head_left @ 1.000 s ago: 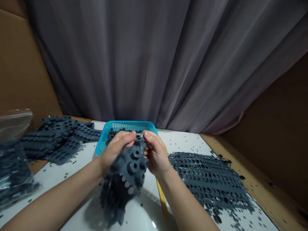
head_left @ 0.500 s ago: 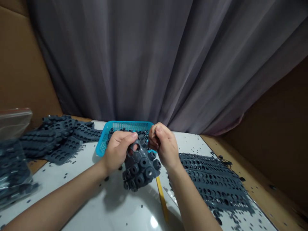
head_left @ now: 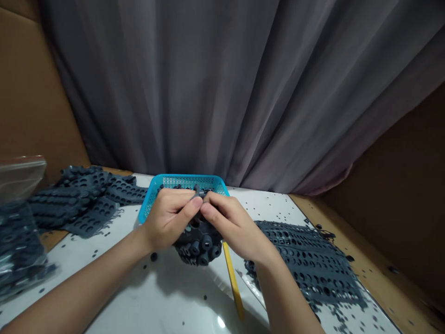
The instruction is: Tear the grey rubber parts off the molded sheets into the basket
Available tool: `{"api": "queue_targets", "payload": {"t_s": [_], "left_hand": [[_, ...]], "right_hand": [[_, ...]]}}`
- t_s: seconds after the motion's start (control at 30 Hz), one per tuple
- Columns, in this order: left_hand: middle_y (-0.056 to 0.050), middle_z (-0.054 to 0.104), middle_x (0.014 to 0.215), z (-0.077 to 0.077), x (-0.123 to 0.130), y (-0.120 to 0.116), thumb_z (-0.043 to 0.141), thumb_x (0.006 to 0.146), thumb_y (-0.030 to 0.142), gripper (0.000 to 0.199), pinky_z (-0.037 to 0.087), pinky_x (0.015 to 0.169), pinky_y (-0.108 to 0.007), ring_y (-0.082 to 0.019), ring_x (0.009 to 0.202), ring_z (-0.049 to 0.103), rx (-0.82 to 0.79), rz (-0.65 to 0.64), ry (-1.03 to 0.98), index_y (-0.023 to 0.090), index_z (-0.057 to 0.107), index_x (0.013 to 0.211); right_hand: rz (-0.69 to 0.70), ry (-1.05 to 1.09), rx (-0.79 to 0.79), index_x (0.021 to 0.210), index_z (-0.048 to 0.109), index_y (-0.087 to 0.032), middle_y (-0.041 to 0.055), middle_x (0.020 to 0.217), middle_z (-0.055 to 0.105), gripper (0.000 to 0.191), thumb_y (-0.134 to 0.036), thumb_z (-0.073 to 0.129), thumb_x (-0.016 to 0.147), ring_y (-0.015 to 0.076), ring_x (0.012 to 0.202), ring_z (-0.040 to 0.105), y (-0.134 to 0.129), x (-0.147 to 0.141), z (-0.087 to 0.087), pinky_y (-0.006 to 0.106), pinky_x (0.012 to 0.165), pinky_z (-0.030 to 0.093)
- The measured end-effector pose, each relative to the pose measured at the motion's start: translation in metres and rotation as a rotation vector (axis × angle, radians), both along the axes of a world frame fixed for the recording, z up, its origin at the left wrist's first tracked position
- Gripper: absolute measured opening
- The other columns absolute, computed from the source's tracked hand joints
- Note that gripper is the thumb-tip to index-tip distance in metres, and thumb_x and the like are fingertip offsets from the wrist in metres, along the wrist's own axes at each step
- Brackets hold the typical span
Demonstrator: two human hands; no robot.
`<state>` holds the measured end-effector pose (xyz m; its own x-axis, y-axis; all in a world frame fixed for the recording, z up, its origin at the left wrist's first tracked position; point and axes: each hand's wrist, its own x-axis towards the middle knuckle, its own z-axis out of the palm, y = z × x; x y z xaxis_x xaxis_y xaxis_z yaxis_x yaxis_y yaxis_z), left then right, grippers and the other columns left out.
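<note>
A dark grey rubber sheet studded with round hollow parts hangs curled between both hands, above the white table. My left hand is closed on its upper left edge, thumb on top. My right hand pinches at the sheet's upper edge, its thumb tip close beside the left thumb. What exactly the right fingertips grip is hidden by the hand. Just behind the hands stands a blue plastic basket holding many small dark rubber pieces, partly covered by the hands.
Flat perforated rubber sheets lie at the right; more sheets are heaped at the left. A clear zip bag of dark parts stands at the left edge. A yellow stick lies in front. Small scraps dot the white table.
My right hand has come left and down from beside the sheet to its upper edge, next to my left thumb. The sheet has shifted slightly and is more covered by the hands.
</note>
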<state>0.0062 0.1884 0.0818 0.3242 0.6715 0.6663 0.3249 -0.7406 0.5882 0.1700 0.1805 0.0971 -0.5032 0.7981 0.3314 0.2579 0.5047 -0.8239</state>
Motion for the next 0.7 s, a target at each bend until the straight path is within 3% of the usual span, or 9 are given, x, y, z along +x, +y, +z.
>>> {"api": "queue_targets", "payload": {"t_s": [0.07, 0.17, 0.27, 0.4, 0.5, 0.57, 0.63, 0.7], "left_hand": [[0.004, 0.037, 0.043, 0.001, -0.003, 0.004, 0.046, 0.084, 0.030, 0.043, 0.028, 0.046, -0.023, -0.009, 0.043, 0.036, -0.097, -0.097, 0.010, 0.017, 0.042, 0.044], [0.005, 0.037, 0.038, -0.005, -0.004, 0.012, 0.055, 0.078, 0.043, 0.045, 0.024, 0.037, -0.020, -0.006, 0.035, 0.033, -0.437, -0.285, -0.037, 0.016, 0.046, 0.044], [0.007, 0.032, 0.031, -0.017, 0.000, 0.017, 0.057, 0.072, 0.050, 0.050, 0.016, 0.030, -0.019, -0.004, 0.026, 0.024, -0.792, -0.388, -0.331, 0.017, 0.039, 0.039], [0.009, 0.020, 0.029, -0.031, 0.008, 0.018, 0.058, 0.066, 0.039, 0.047, 0.014, 0.029, -0.018, -0.002, 0.026, 0.014, -0.987, -0.463, -0.741, 0.019, 0.029, 0.037], [0.009, 0.018, 0.031, -0.037, 0.015, 0.015, 0.055, 0.062, 0.034, 0.042, 0.018, 0.031, -0.019, -0.003, 0.028, 0.017, -1.011, -0.519, -0.843, 0.020, 0.024, 0.037], [0.008, 0.020, 0.030, -0.040, 0.020, 0.012, 0.055, 0.060, 0.031, 0.041, 0.022, 0.033, -0.020, -0.004, 0.030, 0.021, -0.991, -0.530, -0.851, 0.020, 0.024, 0.036], [0.007, 0.022, 0.031, -0.040, 0.022, 0.010, 0.056, 0.058, 0.029, 0.038, 0.024, 0.035, -0.020, -0.005, 0.031, 0.024, -0.975, -0.541, -0.855, 0.019, 0.028, 0.034], [0.006, 0.028, 0.033, -0.039, 0.020, 0.010, 0.057, 0.057, 0.028, 0.034, 0.024, 0.035, -0.020, -0.005, 0.032, 0.026, -0.966, -0.547, -0.855, 0.017, 0.034, 0.034]], "right_hand": [[0.033, 0.039, -0.064, 0.063, 0.045, -0.017, -0.0038, 0.061, 0.039, 0.030, -0.035, 0.049, 0.086, 0.0095, 0.059, 0.036, 0.004, 0.000, -0.004, 0.023, 0.055, 0.030], [0.159, 0.286, -0.343, 0.061, 0.049, -0.017, -0.0037, 0.056, 0.043, 0.032, -0.042, 0.055, 0.081, 0.0094, 0.054, 0.041, 0.012, -0.006, -0.016, 0.022, 0.051, 0.032], [0.168, 0.645, -0.629, 0.056, 0.042, -0.018, -0.0075, 0.046, 0.036, 0.037, -0.044, 0.065, 0.070, 0.0058, 0.039, 0.030, 0.019, -0.018, -0.034, 0.019, 0.038, 0.023], [0.173, 0.990, -0.763, 0.054, 0.032, -0.020, -0.0099, 0.044, 0.026, 0.042, -0.039, 0.067, 0.066, 0.0037, 0.035, 0.018, 0.026, -0.031, -0.052, 0.016, 0.033, 0.017], [0.215, 1.098, -0.692, 0.053, 0.024, -0.020, -0.0098, 0.046, 0.020, 0.045, -0.039, 0.061, 0.072, 0.0047, 0.036, 0.012, 0.036, -0.030, -0.055, 0.016, 0.033, 0.016], [0.191, 1.041, -0.566, 0.054, 0.024, -0.020, -0.0091, 0.048, 0.020, 0.045, -0.041, 0.057, 0.075, 0.0055, 0.038, 0.014, 0.044, -0.026, -0.055, 0.017, 0.035, 0.019], [0.079, 0.850, -0.413, 0.057, 0.029, -0.020, -0.0083, 0.051, 0.022, 0.039, -0.045, 0.051, 0.078, 0.0066, 0.041, 0.018, 0.054, -0.020, -0.056, 0.018, 0.039, 0.022], [-0.129, 0.506, -0.223, 0.063, 0.035, -0.021, -0.0070, 0.054, 0.028, 0.033, -0.047, 0.042, 0.083, 0.0084, 0.044, 0.026, 0.064, -0.011, -0.062, 0.020, 0.043, 0.028]]}}
